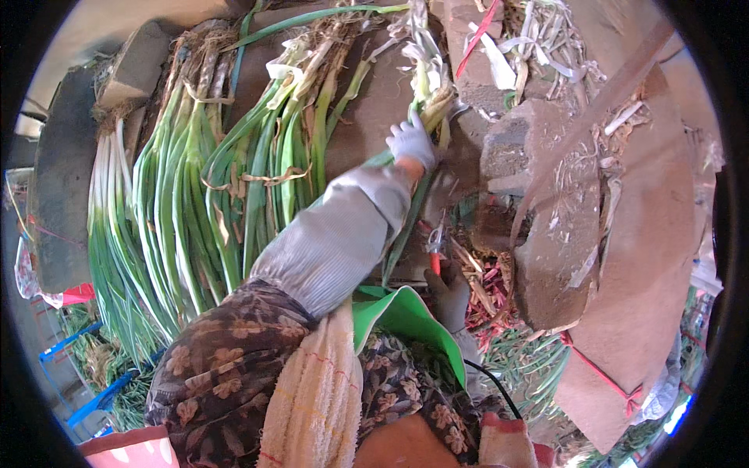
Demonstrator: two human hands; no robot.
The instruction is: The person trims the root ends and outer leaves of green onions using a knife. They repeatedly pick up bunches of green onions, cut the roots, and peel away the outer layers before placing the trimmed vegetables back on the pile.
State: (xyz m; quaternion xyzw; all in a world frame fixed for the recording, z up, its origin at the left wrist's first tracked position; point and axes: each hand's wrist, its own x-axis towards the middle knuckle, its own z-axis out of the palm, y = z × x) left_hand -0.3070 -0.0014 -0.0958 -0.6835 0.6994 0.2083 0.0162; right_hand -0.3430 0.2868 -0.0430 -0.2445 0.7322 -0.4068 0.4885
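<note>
Green onions (434, 103) right of the laid-out bunches (186, 168), left hand (411, 143) wrapped round them; right hand (450, 294) grips red-handled snips (434, 260). Likely light, bendy, easily bruised; best held near the firmer root end.

The left fingers (417, 129) hold green onions (434, 103); the right fingers (445, 284) hold red-handled clippers (435, 259); more bunches (187, 168) lie leftward.

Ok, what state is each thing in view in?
Left hand: gloved, on green onions; grip partly hidden
Right hand: gloved, closed around cutting tool
Red-handled cutting tool: held; blade opening unclear
Green onions at left: laid side by side, roots attached
Dry peelings: scattered
Red cord: knotted
Cream towel: draped
</note>
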